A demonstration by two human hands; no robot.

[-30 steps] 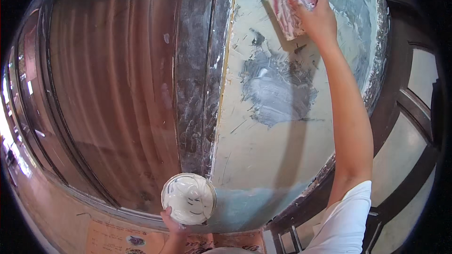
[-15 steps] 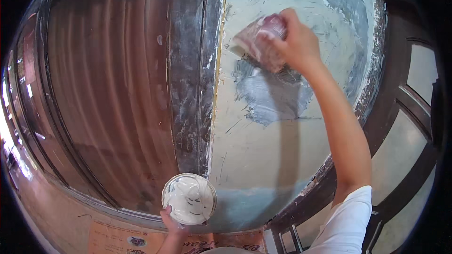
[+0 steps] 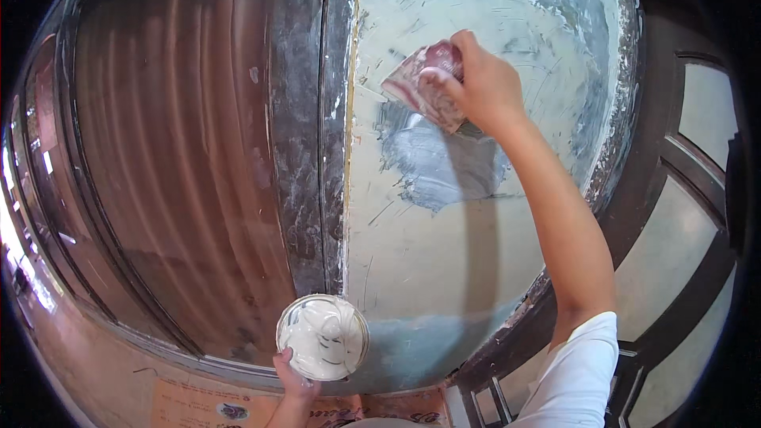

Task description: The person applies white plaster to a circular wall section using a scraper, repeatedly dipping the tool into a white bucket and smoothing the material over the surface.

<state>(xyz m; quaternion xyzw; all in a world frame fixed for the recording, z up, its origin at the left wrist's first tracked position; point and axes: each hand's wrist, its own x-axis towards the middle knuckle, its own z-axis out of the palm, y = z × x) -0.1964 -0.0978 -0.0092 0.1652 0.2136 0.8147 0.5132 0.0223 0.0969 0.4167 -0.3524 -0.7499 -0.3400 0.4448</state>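
Note:
Up against the wall panel, my right hand grips a reddish, putty-smeared flat spreader, fingers behind it and thumb across its face. Just below the spreader is a bluish-grey patch, ringed by cream putty with scrape marks. Low in front of me, my left hand holds a round tub with its thumb over the rim. White, creamy putty lies swirled inside the tub. The fingers beneath the tub are hidden.
Left of the panel stands a dark frame with a hinge, beside a brown curtained glass pane. A dark door with pale panels is at the right. An orange printed sheet lies on the floor below.
My right hand and the spreader have moved slightly left and down along the panel. The tub stays low in my left hand, almost in the same place. The whole view has shifted a little.

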